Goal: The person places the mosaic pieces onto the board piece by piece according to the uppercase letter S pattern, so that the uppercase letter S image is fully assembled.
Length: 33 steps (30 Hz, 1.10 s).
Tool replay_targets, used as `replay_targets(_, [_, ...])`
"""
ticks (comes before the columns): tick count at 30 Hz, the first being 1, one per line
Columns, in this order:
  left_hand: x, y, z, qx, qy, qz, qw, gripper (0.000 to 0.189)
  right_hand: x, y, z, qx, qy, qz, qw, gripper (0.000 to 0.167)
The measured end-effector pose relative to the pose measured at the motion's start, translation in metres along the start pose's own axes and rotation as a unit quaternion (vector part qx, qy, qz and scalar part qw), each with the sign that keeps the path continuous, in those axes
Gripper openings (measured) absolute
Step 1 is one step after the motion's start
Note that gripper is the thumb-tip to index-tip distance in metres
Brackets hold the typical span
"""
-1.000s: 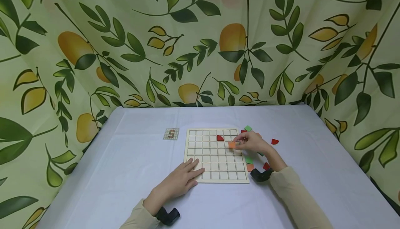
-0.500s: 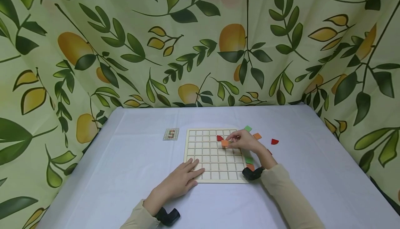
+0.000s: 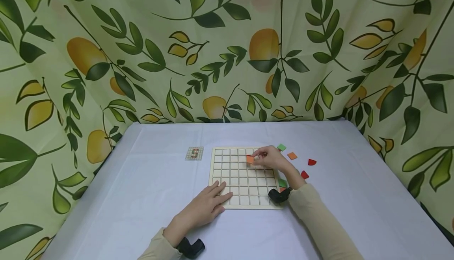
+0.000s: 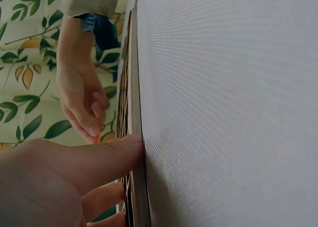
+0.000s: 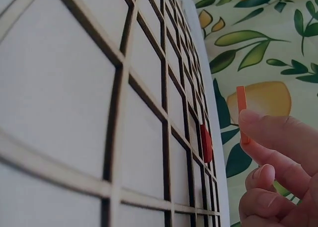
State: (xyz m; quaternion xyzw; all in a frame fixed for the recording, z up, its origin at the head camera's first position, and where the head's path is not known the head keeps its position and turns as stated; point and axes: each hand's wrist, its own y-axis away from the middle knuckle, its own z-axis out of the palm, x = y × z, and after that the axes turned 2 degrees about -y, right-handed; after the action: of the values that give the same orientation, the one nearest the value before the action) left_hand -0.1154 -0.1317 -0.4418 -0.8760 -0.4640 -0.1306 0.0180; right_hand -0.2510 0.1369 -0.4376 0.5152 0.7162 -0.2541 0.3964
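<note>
A square wooden grid board point(image 3: 234, 181) lies on the white-covered table. My right hand point(image 3: 270, 158) pinches an orange square tile point(image 3: 250, 160) between thumb and fingers, above the upper part of the board. In the right wrist view the orange tile point(image 5: 242, 113) is seen edge-on, held off the grid. A red rounded piece point(image 5: 206, 143) sits in a cell near it; in the head view the orange tile mostly covers it. My left hand point(image 3: 205, 203) rests with spread fingers on the board's lower left corner, its thumb point(image 4: 114, 157) at the board's edge.
A small card point(image 3: 194, 153) with an S pattern lies left of the board. To the right are loose pieces: a green tile point(image 3: 281, 147), an orange tile point(image 3: 292, 156), red pieces point(image 3: 311, 162) and a green tile point(image 3: 282, 183) by the board's edge. A leaf-patterned curtain point(image 3: 227, 55) hangs behind.
My right hand has carried the orange tile leftward over the board, from the right-hand columns to above the red piece. The left hand has stayed in place.
</note>
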Motion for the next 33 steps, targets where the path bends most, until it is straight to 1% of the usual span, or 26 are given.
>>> replay_targets(5, [0.001, 0.0, -0.002, -0.002, 0.002, 0.0, 1.0, 0.046, 0.002, -0.007, 0.003, -0.004, -0.017, -0.007, 0.9998, 0.025])
replay_targets(8, [0.001, 0.0, -0.001, -0.004, 0.002, -0.001, 1.0, 0.046, 0.003, -0.012, 0.006, -0.003, -0.019, -0.008, 0.9998, 0.025])
replay_targets(14, [0.0, -0.001, 0.0, -0.007, 0.008, 0.002, 0.9999, 0.047, 0.002, -0.017, 0.01, 0.003, -0.011, 0.004, 0.9999, 0.024])
replay_targets(18, [0.001, -0.001, -0.001, -0.01, 0.012, -0.001, 0.9999, 0.048, 0.0, -0.019, 0.013, 0.013, -0.002, 0.004, 0.9999, 0.024])
replay_targets(22, [0.002, -0.001, -0.002, -0.009, 0.007, -0.001, 0.9999, 0.048, -0.004, -0.021, 0.014, 0.015, 0.005, -0.005, 0.9999, 0.024])
replay_targets(25, [0.003, -0.001, -0.002, -0.008, 0.001, -0.002, 1.0, 0.048, -0.006, -0.024, 0.016, 0.017, 0.015, 0.001, 0.9998, 0.024])
replay_targets(30, [0.004, -0.001, -0.003, -0.011, -0.005, -0.004, 0.9999, 0.047, -0.005, -0.028, 0.019, 0.016, 0.016, 0.028, 0.9993, 0.023])
replay_targets(33, [0.005, 0.0, -0.004, -0.013, -0.006, -0.005, 0.9999, 0.048, -0.005, -0.029, 0.02, 0.016, 0.019, 0.034, 0.9991, 0.024])
